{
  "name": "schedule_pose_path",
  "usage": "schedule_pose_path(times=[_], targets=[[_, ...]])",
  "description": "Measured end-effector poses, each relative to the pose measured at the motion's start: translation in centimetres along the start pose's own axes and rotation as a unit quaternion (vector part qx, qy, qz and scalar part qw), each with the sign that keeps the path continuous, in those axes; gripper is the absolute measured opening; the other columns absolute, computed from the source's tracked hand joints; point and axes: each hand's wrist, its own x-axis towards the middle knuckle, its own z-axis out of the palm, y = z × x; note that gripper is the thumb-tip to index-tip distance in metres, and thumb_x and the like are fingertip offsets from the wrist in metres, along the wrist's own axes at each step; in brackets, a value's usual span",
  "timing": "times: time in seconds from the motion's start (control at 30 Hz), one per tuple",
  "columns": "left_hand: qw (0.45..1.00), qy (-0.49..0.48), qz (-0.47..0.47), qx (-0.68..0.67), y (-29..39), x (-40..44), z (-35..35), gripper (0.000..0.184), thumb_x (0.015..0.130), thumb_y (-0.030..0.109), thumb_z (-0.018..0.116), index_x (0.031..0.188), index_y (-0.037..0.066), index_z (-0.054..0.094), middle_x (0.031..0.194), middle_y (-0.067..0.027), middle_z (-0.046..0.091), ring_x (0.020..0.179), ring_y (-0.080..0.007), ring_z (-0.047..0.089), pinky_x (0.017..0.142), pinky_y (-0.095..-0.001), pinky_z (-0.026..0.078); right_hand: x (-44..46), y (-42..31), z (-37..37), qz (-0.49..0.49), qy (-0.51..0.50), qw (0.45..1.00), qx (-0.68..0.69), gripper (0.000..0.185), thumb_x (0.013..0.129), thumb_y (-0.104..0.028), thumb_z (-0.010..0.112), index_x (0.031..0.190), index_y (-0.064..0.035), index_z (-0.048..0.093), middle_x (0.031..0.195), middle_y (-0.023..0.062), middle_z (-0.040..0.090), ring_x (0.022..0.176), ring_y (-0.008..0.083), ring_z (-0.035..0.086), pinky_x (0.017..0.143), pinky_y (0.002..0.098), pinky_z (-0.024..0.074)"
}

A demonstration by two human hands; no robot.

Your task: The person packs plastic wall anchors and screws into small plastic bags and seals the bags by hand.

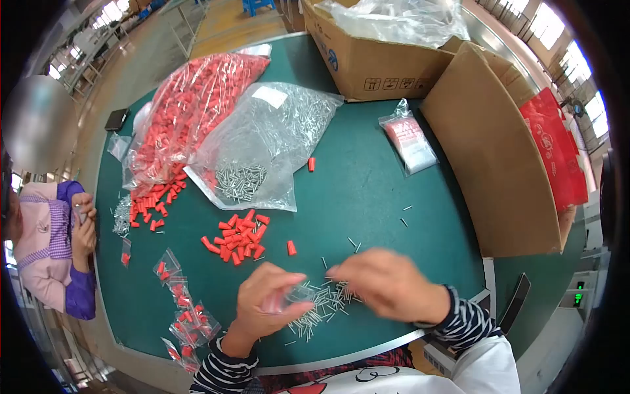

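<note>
My left hand (pixel 266 299) pinches a small clear bag (pixel 292 297) over the left side of a pile of silver screws (pixel 321 312). My right hand (pixel 390 285), blurred by motion, hangs over the pile's right edge with its fingers drawn together; whatever they hold is too small to make out. Behind my left hand lies a heap of red caps (pixel 239 238), with one single red cap (pixel 291 248) to its right. Filled small bags (pixel 187 322) with red pieces lie left of my left hand.
A big bag of red caps (pixel 203 98) and a bag of screws (pixel 282 131) lie at the back left. Cardboard boxes (pixel 499 151) stand along the right. A packet (pixel 410 141) lies before them. At the left edge sits a co-worker (pixel 49 243), hands together.
</note>
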Motion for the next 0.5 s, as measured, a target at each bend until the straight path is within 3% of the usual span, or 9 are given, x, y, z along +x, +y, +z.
schedule_pose_path(times=[0.03,0.13,0.33,0.5], targets=[[0.999,0.028,-0.022,-0.020,-0.2,-0.2,-0.3,0.048,0.064,0.008,0.090,0.107,0.001,0.070,0.086,-0.0056,0.061,0.072,-0.0148,0.056,0.063,-0.0264,0.045,0.1,1.0,-1.2,0.029,0.017,0.999,-0.029,0.035,0.078,0.003,0.063,0.111,-0.0077,0.069,0.101,0.0076,0.060,0.091,0.0257,0.060,0.076,0.0359,0.0501],[0.997,0.057,-0.041,-0.041,-1.1,-1.1,-1.4,0.046,0.063,0.007,0.091,0.104,0.000,0.070,0.086,-0.0050,0.060,0.071,-0.0122,0.052,0.064,-0.0244,0.041,1.1,3.6,-3.2,0.047,-0.068,0.988,-0.127,0.030,0.078,0.001,0.065,0.107,-0.0068,0.071,0.097,0.0089,0.060,0.089,0.0262,0.061,0.075,0.0366,0.0514],[0.996,0.049,-0.039,-0.063,-0.7,-1.1,-1.6,0.048,0.064,0.009,0.091,0.107,0.002,0.070,0.086,-0.0055,0.061,0.073,-0.0133,0.055,0.064,-0.0253,0.045,3.3,5.0,-2.6,0.009,-0.164,0.977,-0.139,0.018,0.078,-0.003,0.070,0.096,-0.0036,0.070,0.090,0.0093,0.061,0.086,0.0270,0.061,0.073,0.0380,0.0524],[0.996,0.044,-0.043,-0.057,-0.4,-1.3,-1.2,0.048,0.064,0.012,0.092,0.105,0.001,0.069,0.089,-0.0052,0.058,0.077,-0.0123,0.053,0.069,-0.0254,0.044,2.3,4.5,-0.7,0.045,-0.087,0.993,-0.072,0.011,0.082,-0.005,0.071,0.092,-0.0011,0.068,0.086,0.0124,0.063,0.078,0.0306,0.063,0.067,0.0399,0.0522]])
